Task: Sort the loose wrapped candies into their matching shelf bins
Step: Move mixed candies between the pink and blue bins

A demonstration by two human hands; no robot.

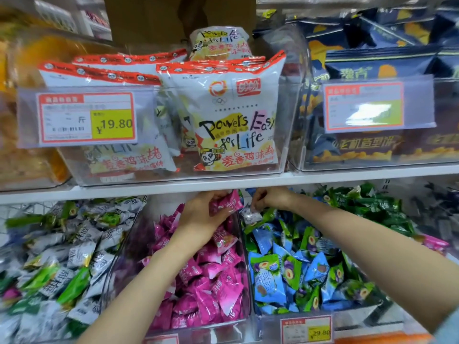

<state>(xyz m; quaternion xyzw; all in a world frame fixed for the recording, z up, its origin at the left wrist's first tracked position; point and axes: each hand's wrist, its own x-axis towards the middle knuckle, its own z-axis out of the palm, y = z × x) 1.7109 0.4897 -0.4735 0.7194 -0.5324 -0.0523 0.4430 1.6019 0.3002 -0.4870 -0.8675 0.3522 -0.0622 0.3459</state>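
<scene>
A cluster of pink wrapped candies (227, 204), glossy magenta pillows with crimped ends and pale print too blurred to read, sits bunched in the left hand (203, 214), whose fingers curl round them. Directly under that hand and along its forearm lies the pink bin (129, 247), a clear-walled box heaped with the same magenta wrappers. Just beside the left hand, the right hand (269, 198) pinches one small candy in a crinkled, pale silvery wrapper (253, 216), which hangs from its fingertips. Beneath the right hand is the blue bin (360, 319), filled with blue and green wrappers showing a round fruit picture. Beyond the left forearm, on its outer side, lie white-and-green candies (82, 254); beyond the right wrist, dark green candies (367, 204). Both hands reach just below the white shelf board (149, 191). Above them stand white snack bags (236, 115) with red tops, a price tag (87, 119) reading 19.80, and navy bags (380, 68).
</scene>
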